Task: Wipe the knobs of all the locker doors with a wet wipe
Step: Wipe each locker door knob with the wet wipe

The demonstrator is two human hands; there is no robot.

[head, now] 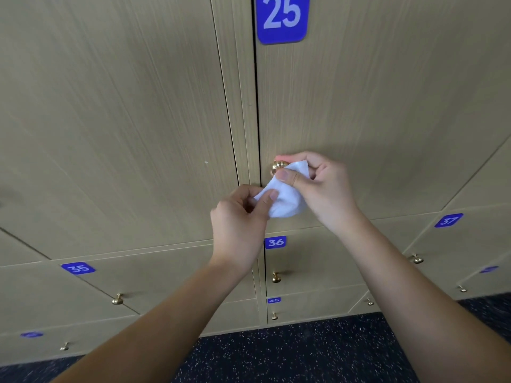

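Note:
A white wet wipe [286,199] is stretched between both hands just below and against the brass knob [278,166] of locker door 25 [387,92]. My right hand [320,183] pinches the wipe's upper end with thumb and fingers, right beside the knob; a fingertip reaches over the knob's top. My left hand [240,217] pinches the wipe's lower left corner between thumb and fingers. Part of the knob shows to the left of the wipe.
Lower doors 35 [78,268], 36 [275,242] and 37 [448,220] carry brass knobs [118,299] [276,277] [417,258]. Smaller doors with knobs run below, one marked 45 [274,300]. Dark speckled floor [290,355] lies underneath.

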